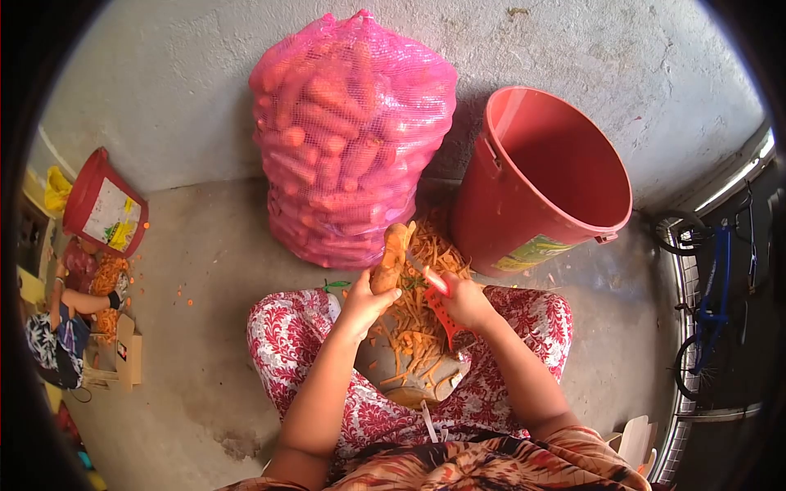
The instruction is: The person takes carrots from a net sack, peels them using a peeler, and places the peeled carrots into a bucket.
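Note:
My left hand (366,303) is closed round the lower part of a thick carrot (391,258), which it holds upright and slightly tilted. To its right, my right hand (467,303) grips a peeler (434,282) with a red handle, its blade end close beside the carrot. A red perforated plastic piece (440,315) hangs at my right hand; whether it belongs to the peeler is unclear. Orange peelings (417,344) lie in a heap on the floor below both hands, between my legs.
A pink mesh sack (352,147) full of carrots stands ahead, with a red bucket (540,164) to its right. At far left, another person (61,327) sits near a tilted red bucket (102,204) and a cardboard box (127,352). A blue bicycle (719,286) is at far right.

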Demonstrator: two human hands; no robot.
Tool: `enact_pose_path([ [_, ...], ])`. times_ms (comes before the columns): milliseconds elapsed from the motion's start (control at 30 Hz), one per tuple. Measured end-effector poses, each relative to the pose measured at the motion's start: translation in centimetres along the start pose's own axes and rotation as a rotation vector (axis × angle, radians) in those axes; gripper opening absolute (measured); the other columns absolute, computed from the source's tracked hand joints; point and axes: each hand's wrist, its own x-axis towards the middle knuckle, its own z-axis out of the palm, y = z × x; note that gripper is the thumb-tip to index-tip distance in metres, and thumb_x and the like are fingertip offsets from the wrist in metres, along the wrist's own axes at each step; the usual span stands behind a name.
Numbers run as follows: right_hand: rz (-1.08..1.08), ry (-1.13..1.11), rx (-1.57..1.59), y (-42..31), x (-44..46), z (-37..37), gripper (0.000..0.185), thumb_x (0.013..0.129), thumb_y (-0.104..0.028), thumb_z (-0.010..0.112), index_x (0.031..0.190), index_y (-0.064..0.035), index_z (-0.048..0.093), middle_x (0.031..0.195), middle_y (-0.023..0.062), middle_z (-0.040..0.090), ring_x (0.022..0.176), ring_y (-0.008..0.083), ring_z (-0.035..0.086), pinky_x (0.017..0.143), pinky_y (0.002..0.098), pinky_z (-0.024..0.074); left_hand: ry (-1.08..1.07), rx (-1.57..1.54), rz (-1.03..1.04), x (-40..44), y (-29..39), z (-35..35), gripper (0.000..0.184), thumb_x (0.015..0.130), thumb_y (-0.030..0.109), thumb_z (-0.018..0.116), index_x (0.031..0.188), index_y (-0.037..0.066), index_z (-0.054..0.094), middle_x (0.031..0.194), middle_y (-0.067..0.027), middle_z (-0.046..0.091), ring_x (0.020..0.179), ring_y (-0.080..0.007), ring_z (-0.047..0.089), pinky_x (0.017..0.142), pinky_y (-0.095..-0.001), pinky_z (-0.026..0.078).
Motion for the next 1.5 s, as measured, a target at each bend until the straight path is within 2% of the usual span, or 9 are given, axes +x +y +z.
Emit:
enact_pose_path([
  [333,-0.106,-0.182,-0.149,-0.2,-0.3,1.4,0.021,0.075,-0.017,0.049,0.087,0.0006,0.048,0.074,0.0208,0.059,0.07,0.0379,0.057,0.064,0.0432,0.0451,0.003,0.312,0.187,0.7,-2.0,-0.6,0.06,0.071,-0.003,0.061,0.123,-0.002,0.032,0.117,-0.0098,0.044,0.108,-0.0159,0.043,0.091,-0.0274,0.034],
  [633,-0.051,0.436,-0.478,1.8,2.3,4.1,0.019,0.081,-0.021,0.049,0.08,-0.0039,0.041,0.061,0.0137,0.055,0.051,0.0312,0.057,0.044,0.0394,0.0459,0.028,0.457,0.267,0.7,-1.9,-0.2,0.061,0.072,-0.001,0.059,0.125,-0.001,0.029,0.12,-0.0109,0.043,0.111,-0.0177,0.041,0.094,-0.0289,0.031],
  [800,-0.03,0.462,-0.528,2.8,3.0,3.5,0.017,0.083,-0.019,0.045,0.08,-0.0036,0.039,0.063,0.0136,0.055,0.051,0.031,0.057,0.045,0.0399,0.0456,0.019,0.425,0.203,0.3,-1.6,-0.1,0.061,0.072,-0.002,0.058,0.126,-0.001,0.029,0.119,-0.0103,0.043,0.111,-0.0168,0.041,0.094,-0.028,0.03],
  [900,-0.036,0.484,-0.533,2.7,3.1,3.7,0.016,0.083,-0.018,0.046,0.08,-0.0037,0.039,0.063,0.0135,0.055,0.051,0.0309,0.056,0.045,0.0399,0.0456,-0.061,0.303,0.142,0.4,-1.9,-0.4,0.064,0.071,0.006,0.06,0.125,-0.004,0.027,0.123,-0.019,0.038,0.116,-0.0263,0.036,0.097,-0.0328,0.027],
  [1000,-0.061,0.459,-0.487,3.0,3.0,3.8,0.013,0.08,-0.016,0.048,0.081,-0.0049,0.04,0.064,0.013,0.056,0.052,0.0306,0.057,0.046,0.0394,0.0458,-0.067,0.295,0.129,0.3,-1.8,-0.6,0.061,0.073,-0.002,0.057,0.127,0.0,0.028,0.117,-0.0069,0.044,0.104,-0.0137,0.044,0.087,-0.0251,0.036],
  [1100,-0.124,0.402,-0.434,2.9,2.6,3.5,0.012,0.079,-0.015,0.048,0.083,-0.0062,0.041,0.066,0.0123,0.056,0.052,0.0299,0.057,0.046,0.0389,0.0458,-0.096,0.434,0.178,0.8,-2.4,-1.7,0.062,0.074,-0.001,0.056,0.128,0.002,0.026,0.116,-0.0066,0.044,0.102,-0.0133,0.045,0.08,-0.0254,0.042],
  [1267,-0.155,0.376,-0.428,3.2,2.1,3.4,0.012,0.08,-0.016,0.046,0.085,-0.0063,0.041,0.066,0.0122,0.057,0.054,0.0291,0.058,0.045,0.0389,0.0458,-0.242,0.155,-0.08,0.0,0.1,-1.5,0.061,0.077,-0.001,0.054,0.13,0.003,0.022,0.117,-0.0076,0.042,0.103,-0.016,0.046,0.075,-0.0313,0.048],
  [1467,-0.002,0.452,-0.58,4.1,3.0,3.7,0.019,0.081,-0.016,0.048,0.089,-0.0001,0.041,0.066,0.0134,0.058,0.054,0.0307,0.059,0.045,0.0387,0.0474,-0.188,0.186,-0.049,-0.6,-0.3,-0.3,0.062,0.077,0.002,0.054,0.128,-0.002,0.02,0.117,-0.0145,0.04,0.1,-0.0206,0.048,0.073,-0.0321,0.051],
  [1500,0.209,0.4,-0.59,4.3,3.5,3.1,0.019,0.08,-0.016,0.047,0.089,-0.001,0.04,0.067,0.0138,0.058,0.058,0.0299,0.06,0.049,0.0374,0.0487,-0.205,0.157,-0.055,-0.8,-0.2,-0.4,0.063,0.077,0.003,0.055,0.128,-0.004,0.018,0.115,-0.0172,0.041,0.099,-0.0219,0.049,0.072,-0.0313,0.052],
])
